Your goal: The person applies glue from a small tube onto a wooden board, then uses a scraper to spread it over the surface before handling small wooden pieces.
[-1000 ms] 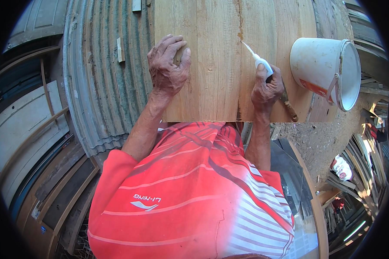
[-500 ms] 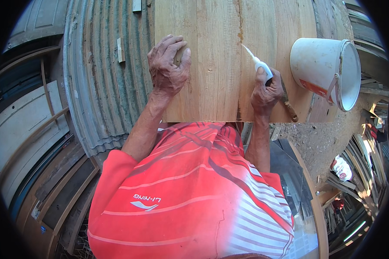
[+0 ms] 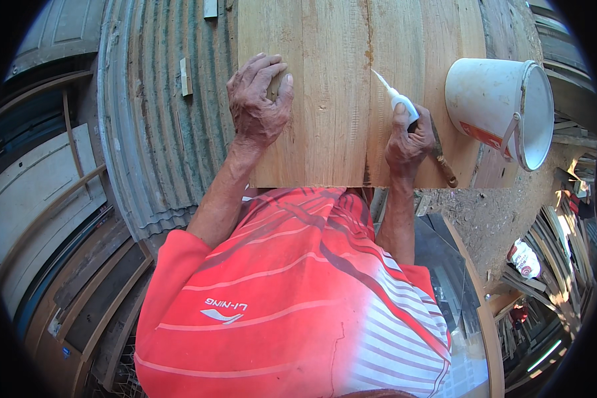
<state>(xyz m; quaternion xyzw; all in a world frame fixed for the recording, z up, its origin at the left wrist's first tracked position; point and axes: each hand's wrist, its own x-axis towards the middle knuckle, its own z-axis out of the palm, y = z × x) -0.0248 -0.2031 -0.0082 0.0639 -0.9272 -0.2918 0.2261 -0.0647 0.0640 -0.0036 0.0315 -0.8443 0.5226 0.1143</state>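
Observation:
My right hand (image 3: 410, 142) grips a small white glue bottle (image 3: 404, 106) with a long thin nozzle. The nozzle points up and left, its tip close to a seam between the planks of a pale wooden panel (image 3: 335, 119). A brownish streak runs along that seam. My left hand (image 3: 259, 99) lies over the panel's left edge, fingers bent and thumb apart, with no object showing in it. Beside the right hand, a tool with a brown wooden handle (image 3: 448, 174) rests on the panel; its other end is partly hidden by the hand.
A white bucket (image 3: 487, 99) lies on its side at the panel's right. Corrugated metal sheeting (image 3: 159, 126) with small wood offcuts (image 3: 186, 77) is on the left. Stacked boards (image 3: 557, 245) stand at the lower right, near a white bag (image 3: 524, 259).

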